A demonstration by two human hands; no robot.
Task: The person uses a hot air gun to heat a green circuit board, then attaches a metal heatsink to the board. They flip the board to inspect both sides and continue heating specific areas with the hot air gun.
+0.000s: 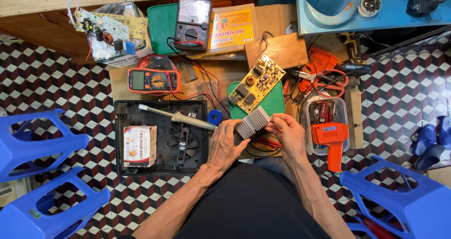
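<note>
Heatsink (252, 122), ribbed grey metal, sits at frame centre between my hands, 6 o'clock of the green-backed circuit board (257, 84). Left hand (226, 145) and right hand (288, 134) fingers closed on its ends. Looks stiff, light, fin edges sharp; I grip the flat ends, not the fins.

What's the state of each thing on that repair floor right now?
Left hand: gripping the finned heatsink.
Right hand: gripping the heatsink's other end.
Finned heatsink: held up, attached to the circuit board.
Circuit board: tilted, components facing up.
Black appliance base: opened, fan exposed.
Soldering iron: lying across the base.
Orange multimeter: lying flat, leads attached.
Orange solder gun: lying unused.
</note>
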